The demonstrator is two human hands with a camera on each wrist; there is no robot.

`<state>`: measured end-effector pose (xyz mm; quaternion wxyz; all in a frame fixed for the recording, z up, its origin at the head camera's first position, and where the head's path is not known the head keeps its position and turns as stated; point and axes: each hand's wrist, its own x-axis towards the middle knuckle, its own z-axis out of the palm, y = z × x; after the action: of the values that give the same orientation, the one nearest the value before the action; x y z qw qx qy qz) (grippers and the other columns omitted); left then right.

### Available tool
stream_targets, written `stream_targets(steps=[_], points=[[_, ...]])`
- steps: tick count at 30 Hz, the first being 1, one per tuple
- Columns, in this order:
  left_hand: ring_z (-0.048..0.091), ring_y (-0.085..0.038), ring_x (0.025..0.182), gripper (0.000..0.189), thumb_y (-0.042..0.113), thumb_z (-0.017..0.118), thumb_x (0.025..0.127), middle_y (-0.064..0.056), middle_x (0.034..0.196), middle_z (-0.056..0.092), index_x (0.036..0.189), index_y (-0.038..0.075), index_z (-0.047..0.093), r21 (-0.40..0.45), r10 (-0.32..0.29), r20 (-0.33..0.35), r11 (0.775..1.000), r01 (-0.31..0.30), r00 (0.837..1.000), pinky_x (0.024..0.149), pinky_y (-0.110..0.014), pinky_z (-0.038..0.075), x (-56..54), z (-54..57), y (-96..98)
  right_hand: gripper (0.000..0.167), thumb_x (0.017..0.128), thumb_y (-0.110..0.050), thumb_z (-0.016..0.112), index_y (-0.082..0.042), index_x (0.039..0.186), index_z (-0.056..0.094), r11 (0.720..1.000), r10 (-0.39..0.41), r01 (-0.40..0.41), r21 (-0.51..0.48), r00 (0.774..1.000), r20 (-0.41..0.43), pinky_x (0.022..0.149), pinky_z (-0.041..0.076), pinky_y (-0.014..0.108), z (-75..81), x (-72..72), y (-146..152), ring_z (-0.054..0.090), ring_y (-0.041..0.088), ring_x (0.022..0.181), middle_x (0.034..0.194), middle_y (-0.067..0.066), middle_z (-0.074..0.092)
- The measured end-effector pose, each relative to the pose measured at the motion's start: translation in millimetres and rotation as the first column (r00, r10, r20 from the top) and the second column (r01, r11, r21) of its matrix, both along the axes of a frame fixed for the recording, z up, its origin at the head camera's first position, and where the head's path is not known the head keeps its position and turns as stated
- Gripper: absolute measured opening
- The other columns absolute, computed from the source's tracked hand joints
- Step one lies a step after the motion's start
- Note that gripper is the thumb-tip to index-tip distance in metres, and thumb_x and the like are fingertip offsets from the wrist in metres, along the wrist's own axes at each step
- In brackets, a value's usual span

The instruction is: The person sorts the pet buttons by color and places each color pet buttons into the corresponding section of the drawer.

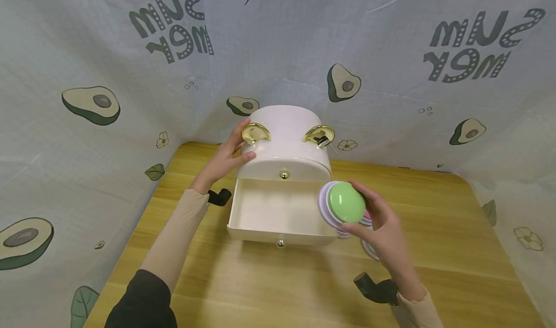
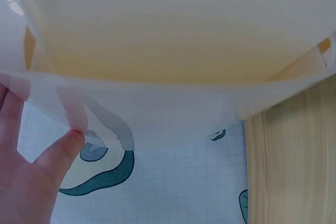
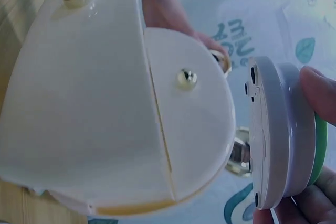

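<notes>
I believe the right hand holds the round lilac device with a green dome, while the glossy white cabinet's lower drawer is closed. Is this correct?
Not closed: the head view shows the lower drawer pulled open. The right hand does hold the round device.

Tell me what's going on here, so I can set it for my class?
A person has both hands busy at a white box. The left hand rests on its side; the right hand holds up a green button near the right side of the open drawer. Other round things on the table are partly hidden behind it.
</notes>
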<state>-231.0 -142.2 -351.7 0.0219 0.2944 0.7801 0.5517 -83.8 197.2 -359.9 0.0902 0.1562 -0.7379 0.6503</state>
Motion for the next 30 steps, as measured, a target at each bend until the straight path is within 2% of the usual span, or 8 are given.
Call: stream_targets(steps=[8, 11, 14, 18, 21, 26, 30], points=[[0.021, -0.037, 0.14, 0.076, 0.017, 0.06, 0.096, -0.014, 0.157, 0.012, 0.153, 0.014, 0.01, 0.002, -0.002, 0.002, 1.0, 0.002, 1.0, 0.113, -0.048, 0.018, -0.9, -0.3, 1.4, 0.079, 0.066, 0.024, 0.073, 0.004, 0.137, 0.046, 0.995, 0.093, -0.096, -0.035, 0.993, -0.077, 0.105, 0.032, 0.024, 9.6, -13.0, -34, 0.042, 0.023, 0.128, 0.142, 0.019, 0.045], [0.021, -0.037, 0.14, 0.076, 0.015, 0.06, 0.096, -0.014, 0.157, 0.012, 0.153, 0.014, 0.01, 0.002, 0.001, 0.006, 1.0, -0.001, 1.0, 0.113, -0.047, 0.018, -0.6, 0.2, 1.4, 0.08, 0.067, 0.02, 0.074, 0.001, 0.139, 0.046, 0.994, 0.109, -0.11, -0.005, 0.992, -0.069, 0.107, 0.03, 0.025, 10.9, -15.8, -44, 0.04, 0.022, 0.13, 0.143, 0.018, 0.043], [0.021, -0.037, 0.14, 0.076, 0.014, 0.06, 0.096, -0.015, 0.157, 0.012, 0.153, 0.014, 0.01, 0.004, 0.004, 0.008, 1.0, -0.004, 1.0, 0.113, -0.047, 0.018, -0.1, 0.7, 1.2, 0.079, 0.068, 0.017, 0.076, -0.003, 0.139, 0.047, 0.993, 0.121, -0.12, 0.023, 0.991, -0.05, 0.11, 0.026, 0.031, 9.9, -18.9, -54, 0.04, 0.023, 0.131, 0.143, 0.014, 0.044], [0.022, -0.038, 0.14, 0.076, 0.016, 0.06, 0.096, -0.016, 0.157, 0.013, 0.153, 0.014, 0.01, -0.001, 0.009, 0.005, 1.0, -0.009, 1.0, 0.113, -0.048, 0.019, 0.1, 1.1, 1.2, 0.079, 0.07, 0.009, 0.079, -0.01, 0.14, 0.048, 0.989, 0.133, -0.132, 0.066, 0.991, 0.002, 0.111, 0.021, 0.042, 4.9, -22.3, -68, 0.039, 0.02, 0.132, 0.143, 0.002, 0.046], [0.021, -0.038, 0.14, 0.076, 0.018, 0.06, 0.096, -0.016, 0.157, 0.013, 0.153, 0.014, 0.01, -0.005, 0.011, 0.002, 1.0, -0.011, 1.0, 0.113, -0.049, 0.018, 0.3, 1.3, 1.3, 0.078, 0.072, 0.002, 0.081, -0.013, 0.141, 0.048, 0.985, 0.142, -0.142, 0.096, 0.99, 0.016, 0.111, 0.021, 0.049, -2.0, -24.9, -80, 0.04, 0.018, 0.131, 0.143, -0.001, 0.046], [0.021, -0.038, 0.14, 0.076, 0.017, 0.06, 0.096, -0.016, 0.157, 0.012, 0.153, 0.014, 0.01, -0.003, 0.01, 0.0, 1.0, -0.01, 1.0, 0.113, -0.05, 0.019, 0.3, 1.0, 1.5, 0.078, 0.069, -0.004, 0.085, -0.012, 0.139, 0.051, 0.98, 0.139, -0.135, 0.143, 0.99, -0.014, 0.108, 0.028, 0.05, -13.0, -29.0, -97, 0.046, 0.019, 0.127, 0.141, 0.0, 0.049], [0.021, -0.038, 0.14, 0.076, 0.018, 0.06, 0.096, -0.016, 0.157, 0.013, 0.153, 0.014, 0.01, 0.001, 0.007, -0.003, 1.0, -0.007, 1.0, 0.112, -0.051, 0.019, 0.5, 0.6, 0.2, 0.079, 0.067, -0.007, 0.087, -0.013, 0.138, 0.052, 0.977, 0.131, -0.128, 0.168, 0.991, -0.005, 0.107, 0.032, 0.047, -17.0, -32.2, -107, 0.047, 0.018, 0.125, 0.14, 0.0, 0.05]])
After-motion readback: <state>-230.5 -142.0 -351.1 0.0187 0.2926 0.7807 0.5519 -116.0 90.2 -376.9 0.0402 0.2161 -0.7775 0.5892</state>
